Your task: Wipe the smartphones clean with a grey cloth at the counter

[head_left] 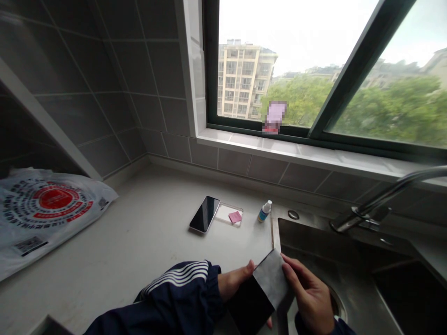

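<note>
A dark cloth (248, 302) with a grey folded-over part is held between my hands near the sink's left edge. My left hand (234, 281) lies under and along its left side, thumb at the edge. The right hand (312, 292) pinches the grey corner between thumb and fingers. Beyond them on the counter lies a phone (205, 214), dark screen up. Beside it is a clear phone case (223, 212) with a small pink piece (235, 217) on it. A small white-capped spray bottle (264, 211) stands to the right of the case.
A printed white plastic bag (52, 209) lies on the counter (139, 232) at the left. At the right are a metal sink (307, 246) and a curved faucet (377, 200). A window sill (296, 149) runs behind; a blurred pinkish item (275, 116) is at the window.
</note>
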Motion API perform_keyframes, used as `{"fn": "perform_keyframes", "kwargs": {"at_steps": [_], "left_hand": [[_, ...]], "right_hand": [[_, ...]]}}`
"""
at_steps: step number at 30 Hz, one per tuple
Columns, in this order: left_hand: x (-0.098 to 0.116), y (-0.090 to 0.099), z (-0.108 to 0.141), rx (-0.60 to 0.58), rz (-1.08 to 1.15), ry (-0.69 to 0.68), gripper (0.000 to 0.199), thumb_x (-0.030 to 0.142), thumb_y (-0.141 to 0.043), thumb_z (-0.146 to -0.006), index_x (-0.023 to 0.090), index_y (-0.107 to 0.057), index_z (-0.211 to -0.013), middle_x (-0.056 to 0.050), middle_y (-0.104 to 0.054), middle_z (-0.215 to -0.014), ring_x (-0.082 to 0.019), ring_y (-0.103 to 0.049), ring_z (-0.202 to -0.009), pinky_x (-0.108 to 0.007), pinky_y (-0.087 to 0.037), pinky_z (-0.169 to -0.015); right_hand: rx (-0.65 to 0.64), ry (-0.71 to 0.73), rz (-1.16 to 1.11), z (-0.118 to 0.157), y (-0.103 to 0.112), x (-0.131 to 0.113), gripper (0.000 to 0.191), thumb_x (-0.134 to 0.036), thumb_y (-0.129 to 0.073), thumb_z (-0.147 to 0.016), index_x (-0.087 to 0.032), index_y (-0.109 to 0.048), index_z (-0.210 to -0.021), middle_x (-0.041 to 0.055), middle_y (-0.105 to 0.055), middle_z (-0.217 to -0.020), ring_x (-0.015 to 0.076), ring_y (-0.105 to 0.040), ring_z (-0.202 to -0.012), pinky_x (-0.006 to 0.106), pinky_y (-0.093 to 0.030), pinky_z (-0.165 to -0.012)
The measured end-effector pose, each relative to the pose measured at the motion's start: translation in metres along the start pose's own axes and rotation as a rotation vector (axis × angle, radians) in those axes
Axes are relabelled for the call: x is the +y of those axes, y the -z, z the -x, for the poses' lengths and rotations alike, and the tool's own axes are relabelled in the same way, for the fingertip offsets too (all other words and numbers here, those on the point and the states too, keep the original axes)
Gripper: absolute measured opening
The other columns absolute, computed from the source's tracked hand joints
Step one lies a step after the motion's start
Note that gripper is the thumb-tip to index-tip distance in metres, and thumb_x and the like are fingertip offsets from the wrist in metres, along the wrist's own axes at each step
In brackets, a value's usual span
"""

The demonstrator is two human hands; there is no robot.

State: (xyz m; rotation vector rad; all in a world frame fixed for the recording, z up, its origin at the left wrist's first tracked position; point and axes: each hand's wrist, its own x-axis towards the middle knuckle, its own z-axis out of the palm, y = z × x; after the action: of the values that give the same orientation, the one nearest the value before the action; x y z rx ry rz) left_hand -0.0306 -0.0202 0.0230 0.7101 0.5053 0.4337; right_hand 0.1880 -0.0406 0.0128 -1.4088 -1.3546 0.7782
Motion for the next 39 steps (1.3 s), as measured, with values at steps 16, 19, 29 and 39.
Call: {"fn": "perform_keyframes", "kwargs": {"at_steps": [16, 19, 29, 39], "left_hand": [[-0.005, 0.008, -0.004, -0.227, -0.071, 0.016, 0.085, 0.079, -0.030, -0.080, 0.014, -0.056, -0.127, -0.009, -0.066, -0.099, -0.035, -0.066, -0.099, -0.060, -0.038, -0.093], [-0.001, 0.005, -0.002, -0.266, -0.075, -0.014, 0.081, 0.077, -0.031, -0.082, 0.015, -0.053, -0.130, -0.008, -0.066, -0.099, -0.035, -0.067, -0.099, -0.058, -0.037, -0.096], [0.004, -0.001, 0.002, -0.194, -0.143, 0.032, 0.078, 0.065, -0.015, -0.091, 0.010, -0.059, -0.124, -0.008, -0.068, -0.086, -0.030, -0.069, -0.090, -0.049, -0.044, -0.088], [0.003, -0.003, 0.001, -0.196, -0.146, 0.032, 0.080, 0.066, -0.013, -0.091, 0.010, -0.064, -0.118, -0.008, -0.068, -0.085, -0.028, -0.069, -0.083, -0.048, -0.044, -0.089]], "right_hand": [[0.037, -0.047, -0.039, 0.001, -0.003, -0.006, 0.036, -0.051, -0.072, -0.076, -0.019, -0.076, -0.092, 0.0095, -0.076, -0.089, 0.0249, -0.073, -0.079, 0.027, -0.060, -0.068], [-0.014, -0.011, 0.014, 0.002, -0.001, -0.002, 0.037, -0.050, -0.068, -0.080, -0.020, -0.076, -0.101, 0.0091, -0.076, -0.102, 0.0264, -0.072, -0.091, 0.028, -0.060, -0.079], [-0.089, -0.003, 0.073, 0.004, 0.001, 0.007, 0.040, -0.048, -0.063, -0.086, -0.024, -0.071, -0.117, 0.0053, -0.073, -0.115, 0.0240, -0.071, -0.102, 0.023, -0.055, -0.088], [-0.055, -0.004, 0.085, 0.004, -0.002, 0.000, 0.042, -0.051, -0.062, -0.085, -0.023, -0.072, -0.115, 0.0061, -0.073, -0.112, 0.0249, -0.071, -0.100, 0.025, -0.056, -0.088]]}}
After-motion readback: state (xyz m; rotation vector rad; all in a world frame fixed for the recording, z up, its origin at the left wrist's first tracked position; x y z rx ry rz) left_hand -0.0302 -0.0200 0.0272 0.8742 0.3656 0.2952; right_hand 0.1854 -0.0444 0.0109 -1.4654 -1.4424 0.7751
